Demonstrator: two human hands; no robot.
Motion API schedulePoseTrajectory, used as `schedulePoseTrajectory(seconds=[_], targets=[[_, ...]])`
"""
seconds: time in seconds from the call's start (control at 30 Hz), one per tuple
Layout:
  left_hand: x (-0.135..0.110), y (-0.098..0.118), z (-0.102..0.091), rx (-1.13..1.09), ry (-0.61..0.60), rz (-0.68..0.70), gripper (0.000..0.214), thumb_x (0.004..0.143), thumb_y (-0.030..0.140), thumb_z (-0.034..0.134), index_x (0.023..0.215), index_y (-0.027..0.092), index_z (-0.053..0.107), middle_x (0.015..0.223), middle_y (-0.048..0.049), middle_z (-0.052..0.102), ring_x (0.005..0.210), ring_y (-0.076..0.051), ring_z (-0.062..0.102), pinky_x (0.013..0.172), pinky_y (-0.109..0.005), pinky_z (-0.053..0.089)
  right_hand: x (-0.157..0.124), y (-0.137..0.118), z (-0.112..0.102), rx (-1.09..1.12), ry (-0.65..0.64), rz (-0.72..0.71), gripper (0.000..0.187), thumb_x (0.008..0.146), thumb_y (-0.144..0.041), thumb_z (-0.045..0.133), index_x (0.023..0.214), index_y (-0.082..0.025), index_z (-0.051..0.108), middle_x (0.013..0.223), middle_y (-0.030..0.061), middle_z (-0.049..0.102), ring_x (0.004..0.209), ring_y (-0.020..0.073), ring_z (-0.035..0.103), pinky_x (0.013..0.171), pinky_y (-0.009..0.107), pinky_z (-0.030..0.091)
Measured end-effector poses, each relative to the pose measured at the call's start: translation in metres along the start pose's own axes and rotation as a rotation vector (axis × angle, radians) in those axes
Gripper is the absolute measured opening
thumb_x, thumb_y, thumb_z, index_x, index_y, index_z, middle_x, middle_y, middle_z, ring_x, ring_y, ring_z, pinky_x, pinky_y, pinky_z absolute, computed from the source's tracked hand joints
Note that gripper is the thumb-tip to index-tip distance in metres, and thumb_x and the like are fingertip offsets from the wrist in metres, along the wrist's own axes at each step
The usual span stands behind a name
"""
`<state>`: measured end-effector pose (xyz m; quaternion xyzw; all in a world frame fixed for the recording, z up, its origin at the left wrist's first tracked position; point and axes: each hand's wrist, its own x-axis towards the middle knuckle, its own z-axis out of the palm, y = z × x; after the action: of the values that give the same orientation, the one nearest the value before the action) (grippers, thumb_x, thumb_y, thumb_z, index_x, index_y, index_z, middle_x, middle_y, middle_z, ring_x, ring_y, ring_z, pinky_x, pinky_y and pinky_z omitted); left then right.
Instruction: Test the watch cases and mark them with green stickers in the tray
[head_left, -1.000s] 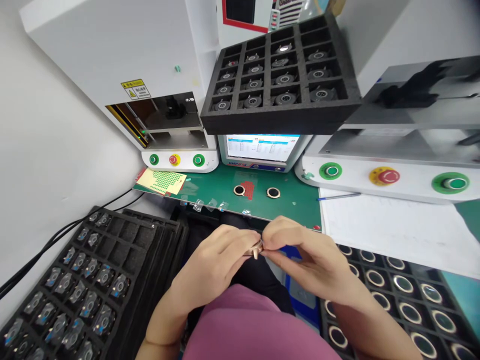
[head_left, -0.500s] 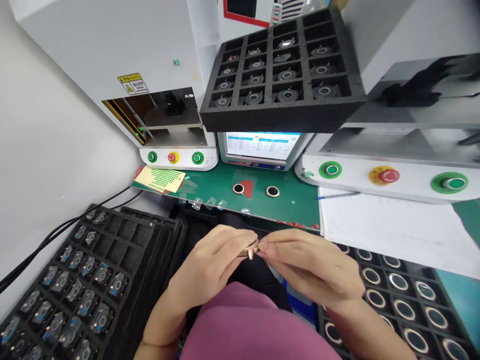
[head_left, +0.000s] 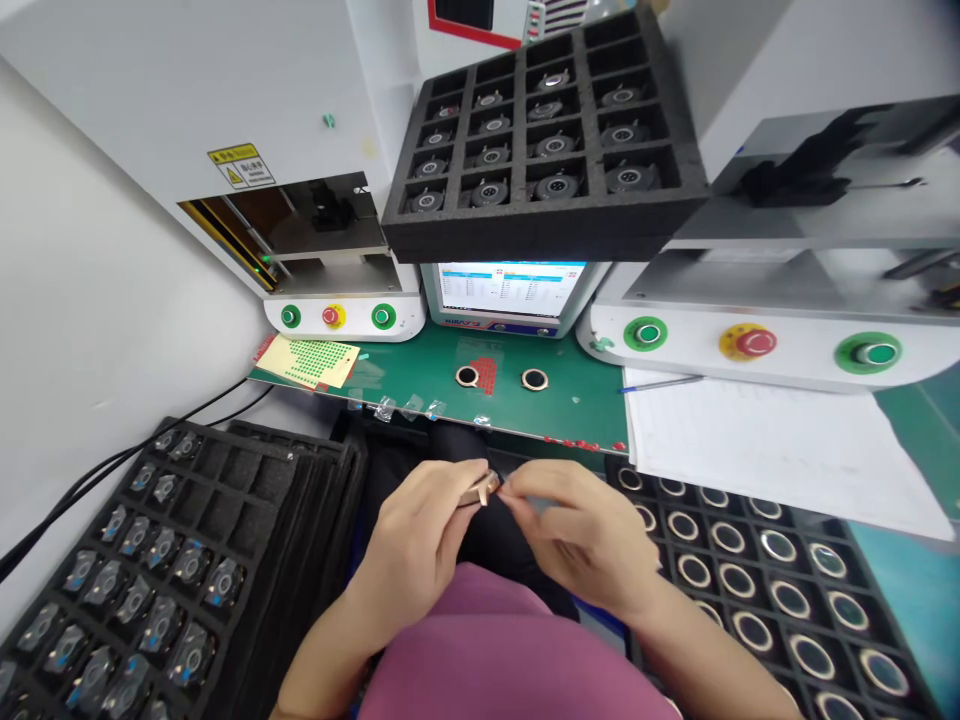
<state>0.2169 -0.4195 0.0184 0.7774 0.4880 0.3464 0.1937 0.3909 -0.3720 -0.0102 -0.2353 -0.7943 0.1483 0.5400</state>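
Note:
A rose-gold watch case [head_left: 482, 490] is held on edge above my lap, its lug pointing down toward me. My left hand [head_left: 416, 525] is closed around its left side, thumb below and fingers above. At the case's right edge, my right hand [head_left: 581, 535] has its thumb and forefinger pinched together. Whatever lies between those fingertips is too small to make out. Two gold-rimmed round watch parts with dark centres lie on the green bench: the left one [head_left: 466, 376] touches a sheet of red dots [head_left: 486, 377], the right one [head_left: 535, 379] sits apart.
A black foam tray [head_left: 540, 225] of watch bodies stands above the monitor [head_left: 510, 290]. Button-fronted machines flank it. Another foam tray [head_left: 251, 560] of film-wrapped watch parts is at left; a tray of gold rings [head_left: 726, 537] is at right. Papers [head_left: 750, 440] and a pen [head_left: 664, 383] lie right.
My right hand has shifted its fingers into a tighter pinch at the case's edge. The case and both hands sit slightly farther left in view, and the whole view has shifted a little.

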Motion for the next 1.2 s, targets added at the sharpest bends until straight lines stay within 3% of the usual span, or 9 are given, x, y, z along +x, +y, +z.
schedulePoseTrajectory(seconds=[0.13,0.2,0.27,0.4,0.5,0.7,0.9,1.0,1.2], targets=[[-0.001,-0.007,0.006,0.147,0.244,-0.145,0.026,0.094,0.012,0.046,0.114,0.018,0.061,0.106,-0.0073,0.072,0.098,-0.016,0.068,0.088,-0.026,0.054,-0.006,-0.007,0.005,-0.114,0.069,-0.016,0.031,0.079,0.001,0.059,0.067,-0.024,0.046,0.073,0.0024,0.070,0.066,0.0143,0.067,0.058,0.023,0.056],[-0.004,-0.014,0.004,0.183,0.418,-0.296,0.024,0.094,0.016,0.047,0.112,0.019,0.063,0.106,-0.0063,0.072,0.095,-0.017,0.069,0.087,-0.028,0.054,-0.012,-0.006,0.009,-0.020,0.135,0.097,0.032,0.078,0.002,0.060,0.069,-0.024,0.045,0.073,0.0009,0.069,0.067,0.0136,0.067,0.059,0.024,0.056],[-0.008,-0.022,0.000,0.127,0.490,-0.408,0.023,0.095,0.023,0.049,0.112,0.019,0.064,0.105,-0.0051,0.073,0.090,-0.017,0.070,0.084,-0.028,0.055,-0.024,0.002,0.016,0.133,0.260,0.334,0.028,0.079,-0.002,0.062,0.073,-0.024,0.046,0.073,-0.0002,0.068,0.067,0.0131,0.067,0.060,0.025,0.055],[-0.018,-0.035,-0.001,-0.004,0.395,-0.508,0.024,0.094,0.030,0.051,0.109,0.020,0.066,0.102,-0.0039,0.074,0.089,-0.018,0.071,0.083,-0.027,0.056,-0.060,0.032,0.036,0.442,0.424,0.957,0.029,0.072,-0.028,0.076,0.069,-0.022,0.048,0.067,-0.0005,0.065,0.062,0.0130,0.064,0.059,0.026,0.053],[-0.021,-0.045,0.003,0.006,0.378,-0.557,0.025,0.094,0.033,0.050,0.108,0.020,0.066,0.102,-0.0044,0.074,0.089,-0.018,0.072,0.083,-0.028,0.056,-0.084,0.047,0.044,0.523,0.429,1.136,0.040,0.062,-0.040,0.081,0.066,-0.020,0.047,0.062,-0.0013,0.063,0.055,0.0119,0.060,0.054,0.026,0.051],[-0.006,-0.058,0.023,0.163,0.228,-0.477,0.026,0.093,0.025,0.047,0.109,0.018,0.066,0.107,-0.0097,0.073,0.099,-0.022,0.069,0.088,-0.033,0.053,-0.079,0.030,0.043,0.628,0.382,1.200,0.037,0.063,-0.037,0.080,0.068,-0.021,0.047,0.065,-0.0012,0.064,0.055,0.0113,0.058,0.055,0.026,0.052],[0.010,-0.062,0.041,0.385,0.253,-0.413,0.029,0.094,0.020,0.044,0.111,0.013,0.066,0.101,-0.0142,0.074,0.093,-0.025,0.069,0.085,-0.035,0.051,-0.035,-0.005,0.046,0.861,0.081,1.058,0.029,0.068,-0.024,0.076,0.069,-0.021,0.047,0.065,-0.0018,0.066,0.057,0.0106,0.062,0.055,0.023,0.052],[0.014,-0.060,0.043,0.416,0.259,-0.373,0.028,0.095,0.020,0.045,0.111,0.014,0.067,0.097,-0.0127,0.074,0.090,-0.024,0.069,0.084,-0.033,0.049,-0.025,-0.017,0.052,0.784,-0.037,0.914,0.023,0.073,-0.020,0.070,0.070,-0.022,0.047,0.066,-0.0023,0.066,0.057,0.0104,0.062,0.057,0.023,0.053],[0.025,-0.051,0.039,0.591,0.057,-0.205,0.027,0.096,0.018,0.045,0.107,0.013,0.069,0.094,-0.0130,0.075,0.089,-0.026,0.069,0.077,-0.033,0.048,-0.026,-0.023,0.060,0.482,-0.085,0.742,0.013,0.076,-0.013,0.063,0.071,-0.022,0.054,0.065,-0.0028,0.065,0.057,0.0101,0.063,0.056,0.021,0.053]])
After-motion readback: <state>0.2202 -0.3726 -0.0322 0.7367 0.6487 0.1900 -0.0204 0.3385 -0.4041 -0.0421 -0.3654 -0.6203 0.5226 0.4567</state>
